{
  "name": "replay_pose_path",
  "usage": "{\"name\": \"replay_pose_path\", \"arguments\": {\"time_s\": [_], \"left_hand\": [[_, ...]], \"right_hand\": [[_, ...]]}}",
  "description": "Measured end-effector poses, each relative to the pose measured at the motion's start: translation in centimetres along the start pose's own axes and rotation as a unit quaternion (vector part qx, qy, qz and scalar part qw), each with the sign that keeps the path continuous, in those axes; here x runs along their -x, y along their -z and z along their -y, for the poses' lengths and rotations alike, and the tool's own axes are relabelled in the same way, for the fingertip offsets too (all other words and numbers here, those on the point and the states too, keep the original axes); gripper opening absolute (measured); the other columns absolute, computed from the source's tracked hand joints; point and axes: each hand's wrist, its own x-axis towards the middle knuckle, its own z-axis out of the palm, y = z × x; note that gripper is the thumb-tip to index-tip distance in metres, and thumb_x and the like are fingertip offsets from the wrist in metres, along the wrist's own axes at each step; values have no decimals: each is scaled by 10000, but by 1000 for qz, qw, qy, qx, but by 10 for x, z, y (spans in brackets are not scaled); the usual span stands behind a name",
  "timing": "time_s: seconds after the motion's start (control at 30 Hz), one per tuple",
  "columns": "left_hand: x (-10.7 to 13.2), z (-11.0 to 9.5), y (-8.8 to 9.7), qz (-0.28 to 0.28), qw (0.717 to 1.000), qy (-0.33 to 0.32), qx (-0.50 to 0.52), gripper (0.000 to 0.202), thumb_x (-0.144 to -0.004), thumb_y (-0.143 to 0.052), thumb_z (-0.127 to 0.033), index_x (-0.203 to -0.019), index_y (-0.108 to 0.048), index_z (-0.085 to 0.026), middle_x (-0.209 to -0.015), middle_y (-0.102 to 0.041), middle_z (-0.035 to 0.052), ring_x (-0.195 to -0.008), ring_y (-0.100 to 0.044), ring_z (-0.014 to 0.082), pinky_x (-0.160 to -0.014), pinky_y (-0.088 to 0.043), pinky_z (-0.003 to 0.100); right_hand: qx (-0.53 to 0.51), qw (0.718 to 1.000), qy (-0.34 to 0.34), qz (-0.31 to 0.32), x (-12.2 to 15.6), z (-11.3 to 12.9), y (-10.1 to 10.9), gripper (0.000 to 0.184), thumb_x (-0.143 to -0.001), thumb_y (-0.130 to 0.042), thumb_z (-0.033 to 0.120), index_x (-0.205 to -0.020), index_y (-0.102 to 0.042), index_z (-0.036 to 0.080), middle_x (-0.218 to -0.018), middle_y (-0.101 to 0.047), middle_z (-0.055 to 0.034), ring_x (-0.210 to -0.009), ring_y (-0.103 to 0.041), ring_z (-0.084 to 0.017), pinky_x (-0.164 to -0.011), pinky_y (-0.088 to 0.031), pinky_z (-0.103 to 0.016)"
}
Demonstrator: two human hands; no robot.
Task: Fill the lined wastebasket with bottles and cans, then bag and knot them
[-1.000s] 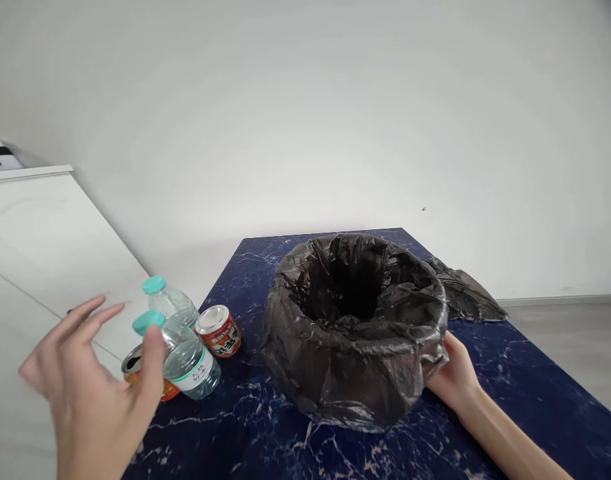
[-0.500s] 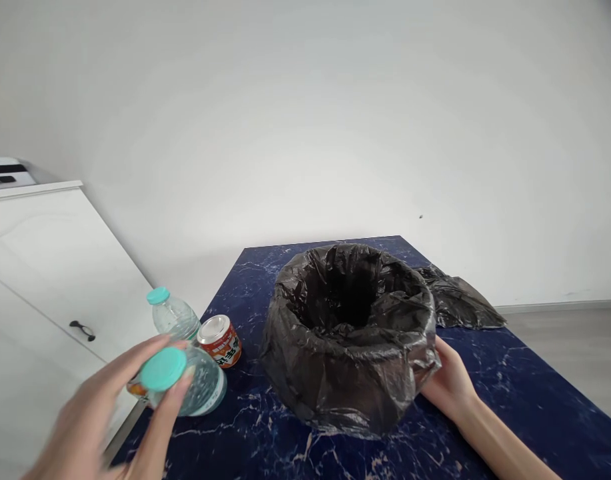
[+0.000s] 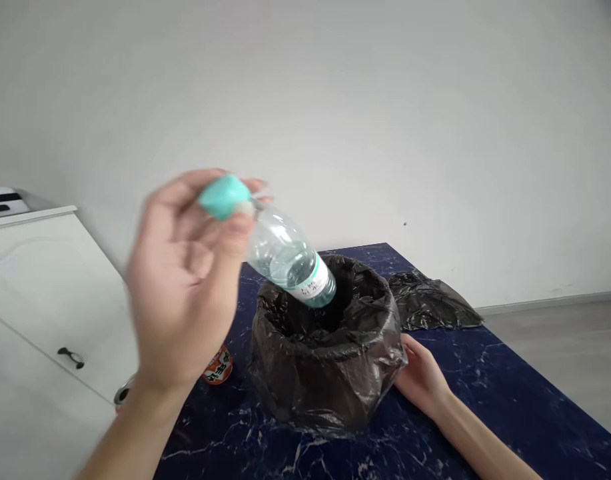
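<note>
My left hand (image 3: 185, 287) is closed around the neck of a clear plastic water bottle (image 3: 285, 257), just under its turquoise cap. The bottle has a white label and some liquid in it; it leans down to the right, its base over the mouth of a trash bin (image 3: 320, 380) lined with a black plastic bag. Against the bin's right side rests my right hand (image 3: 422, 380), with its fingertips partly hidden behind the bag. A red and white can (image 3: 218, 367) shows beside my left forearm, partly covered by it.
On the marbled dark blue table (image 3: 515, 393), a loose black plastic bag (image 3: 435, 303) lies behind the bin to the right. A white cabinet (image 3: 40, 300) stands at the left. A round silver-rimmed object (image 3: 124, 391) peeks out beside my left forearm.
My left hand has lifted the bottle from the table's left side, up and right, and tilted it over the bin. My right hand stays at the bin's side. The view has shifted slightly.
</note>
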Motion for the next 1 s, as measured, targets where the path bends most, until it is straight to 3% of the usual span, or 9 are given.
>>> {"name": "replay_pose_path", "arguments": {"time_s": [0.1, 0.27, 0.57, 0.67, 0.9, 1.0], "left_hand": [[-13, 13, -16, 47, 998, 12, 47, 289, -1042, -731, -302, -1291, -639, -188, -1255, -784, 70, -1210, -761, 244, -1141, -612, 427], [-16, 38, -30, 123, 986, 96, 66, 318, -1047, -705, -407, -1299, -640, -223, -1344, -764, 87, -1281, -730, 274, -1143, -606, 446], [-8, 70, -36, 225, 962, 157, -3, 396, -1066, -631, -512, -1381, -577, -279, -1479, -679, 110, -1352, -678, 289, -1155, -577, 487], [-7, 74, -34, 234, 959, 157, -20, 409, -1085, -586, -522, -1427, -550, -300, -1502, -655, 111, -1362, -670, 299, -1168, -556, 518], [-4, 75, -34, 189, 972, 136, 20, 350, -1101, -569, -497, -1392, -557, -302, -1480, -667, 84, -1343, -681, 265, -1170, -557, 461], [-2, 76, -33, 202, 969, 141, 4, 360, -1095, -569, -519, -1391, -553, -315, -1512, -647, 84, -1378, -660, 280, -1170, -558, 464]], "right_hand": [[-9, 1000, -1, 9, 0, -2, -4, 245, -687, -1000, 302, -753, -788, 198, -755, -787, 13, -580, -627, -120, -569, -533, -257], [-19, 1000, 1, 21, -2, -4, -5, 238, -727, -976, 298, -747, -767, 185, -704, -749, 17, -554, -591, -107, -534, -492, -244], [-36, 999, 0, 36, -4, -6, -9, 250, -753, -942, 261, -698, -716, 170, -587, -617, 36, -488, -457, -71, -490, -432, -211], [-35, 999, -1, 40, -4, -6, -10, 256, -782, -912, 250, -679, -691, 169, -591, -591, 34, -491, -431, -70, -486, -423, -210], [-30, 999, -5, 39, -3, -6, -9, 256, -760, -937, 267, -706, -710, 160, -620, -585, 33, -507, -413, -63, -490, -413, -202], [-30, 999, -3, 37, -3, -6, -8, 234, -773, -927, 258, -725, -721, 158, -630, -593, 29, -514, -418, -66, -493, -415, -203]]}}
